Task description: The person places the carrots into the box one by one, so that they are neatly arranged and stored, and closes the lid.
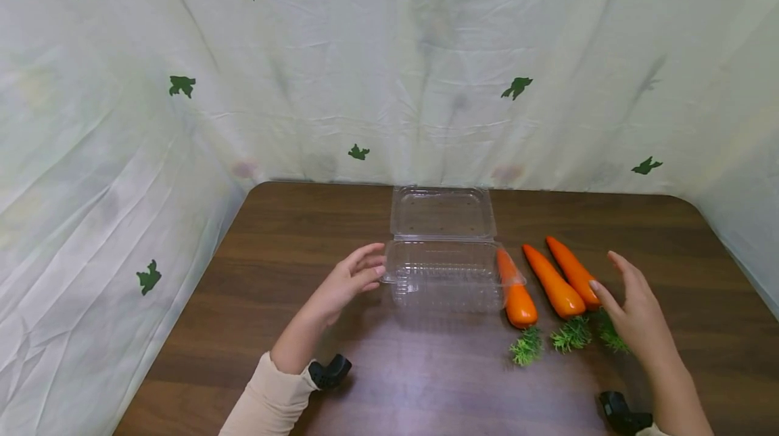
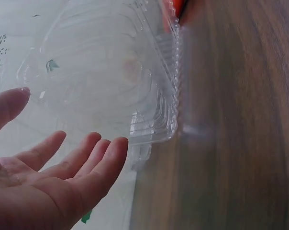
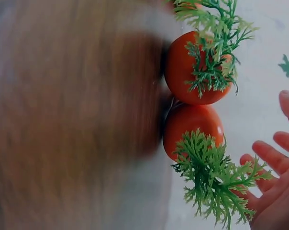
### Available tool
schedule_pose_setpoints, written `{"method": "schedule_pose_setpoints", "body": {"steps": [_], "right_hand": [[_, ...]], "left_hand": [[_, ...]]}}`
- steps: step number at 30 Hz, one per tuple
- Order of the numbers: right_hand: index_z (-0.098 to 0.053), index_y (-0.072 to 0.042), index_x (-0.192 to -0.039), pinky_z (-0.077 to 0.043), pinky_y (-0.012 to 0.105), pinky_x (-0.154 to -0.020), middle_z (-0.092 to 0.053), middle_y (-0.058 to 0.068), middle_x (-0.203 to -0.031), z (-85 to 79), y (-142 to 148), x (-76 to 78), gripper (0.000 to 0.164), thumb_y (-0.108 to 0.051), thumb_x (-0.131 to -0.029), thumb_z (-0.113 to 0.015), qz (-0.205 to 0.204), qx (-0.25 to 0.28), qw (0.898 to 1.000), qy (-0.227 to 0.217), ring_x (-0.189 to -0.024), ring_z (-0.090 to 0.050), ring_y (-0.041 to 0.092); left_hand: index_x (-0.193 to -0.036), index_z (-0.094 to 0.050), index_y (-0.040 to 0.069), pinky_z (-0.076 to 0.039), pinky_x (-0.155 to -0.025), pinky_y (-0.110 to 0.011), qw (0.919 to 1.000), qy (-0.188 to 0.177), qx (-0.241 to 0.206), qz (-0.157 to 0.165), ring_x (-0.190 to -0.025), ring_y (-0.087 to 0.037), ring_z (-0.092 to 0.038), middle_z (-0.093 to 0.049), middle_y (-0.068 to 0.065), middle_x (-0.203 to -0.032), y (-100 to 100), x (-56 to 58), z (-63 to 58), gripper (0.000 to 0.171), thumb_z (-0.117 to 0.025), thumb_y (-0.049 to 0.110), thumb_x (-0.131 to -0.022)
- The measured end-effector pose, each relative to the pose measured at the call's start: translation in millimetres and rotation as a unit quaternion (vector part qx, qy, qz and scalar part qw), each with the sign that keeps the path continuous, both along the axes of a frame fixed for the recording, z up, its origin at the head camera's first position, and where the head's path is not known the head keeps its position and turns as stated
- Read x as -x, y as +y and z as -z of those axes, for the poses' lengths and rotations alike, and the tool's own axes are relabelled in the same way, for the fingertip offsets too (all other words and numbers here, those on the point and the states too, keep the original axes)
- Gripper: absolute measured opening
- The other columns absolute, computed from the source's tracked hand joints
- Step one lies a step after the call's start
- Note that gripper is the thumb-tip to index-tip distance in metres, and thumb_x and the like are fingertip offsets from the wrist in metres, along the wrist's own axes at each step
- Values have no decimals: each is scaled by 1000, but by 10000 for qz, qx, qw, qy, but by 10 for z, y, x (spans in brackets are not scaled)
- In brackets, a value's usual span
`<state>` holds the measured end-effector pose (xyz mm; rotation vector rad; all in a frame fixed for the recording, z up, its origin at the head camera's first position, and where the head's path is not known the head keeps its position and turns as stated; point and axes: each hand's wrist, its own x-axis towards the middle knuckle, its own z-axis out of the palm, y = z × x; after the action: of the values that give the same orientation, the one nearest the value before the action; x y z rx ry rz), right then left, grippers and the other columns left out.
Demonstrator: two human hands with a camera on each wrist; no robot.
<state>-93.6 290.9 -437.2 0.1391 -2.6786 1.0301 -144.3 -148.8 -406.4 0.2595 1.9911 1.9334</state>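
Note:
A clear plastic clamshell container (image 1: 447,280) stands on the table, its lid (image 1: 443,214) folded back toward the curtain. My left hand (image 1: 349,284) is at the container's left end with fingers spread; whether they touch the rim cannot be told. To the right lie three orange carrots with green tops: a left one (image 1: 520,304) partly under the container's clear rim, a middle one (image 1: 554,280) and a right one (image 1: 572,267). Beside the right carrot is my right hand (image 1: 639,314), holding nothing, thumb and fingers apart. In the right wrist view, leafy tops (image 3: 209,177) partly cover the carrots' thick ends.
The brown wooden table (image 1: 292,220) has rounded far corners. A pale curtain (image 1: 389,84) with green leaf and bird prints hangs behind it and along both sides. Black devices sit at the left wrist (image 1: 331,372) and right wrist (image 1: 622,414).

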Motion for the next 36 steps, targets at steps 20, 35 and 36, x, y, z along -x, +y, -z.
{"method": "schedule_pose_setpoints", "body": {"steps": [20,35,36], "right_hand": [[-27,4,-136,-27,63,-82,-35,32,-126,142,23,-25,56,-17,-91,-53,8,124,9999,-57,-109,-34,51],[-27,7,-135,-30,59,-81,-36,33,-125,288,41,-26,56,-21,-93,-49,157,417,9979,-469,-107,-38,48],[-27,7,-135,-29,60,-81,-36,33,-125,297,40,-27,55,-21,-93,-49,168,414,9979,-467,-107,-38,48]], "left_hand": [[-136,-29,-1,-40,-89,-38,9970,-165,-758,7,-121,-41,-33,-30,-26,-136,-10,-163,167,54,-53,2,-88],[-135,-32,0,-41,-88,-34,9946,-280,-956,-275,-122,-39,-32,-29,-20,-139,8,-318,289,54,-52,-4,-85],[-135,-32,0,-41,-88,-33,9944,-286,-979,-269,-123,-39,-32,-28,-20,-140,8,-328,300,54,-52,-4,-85]]}}
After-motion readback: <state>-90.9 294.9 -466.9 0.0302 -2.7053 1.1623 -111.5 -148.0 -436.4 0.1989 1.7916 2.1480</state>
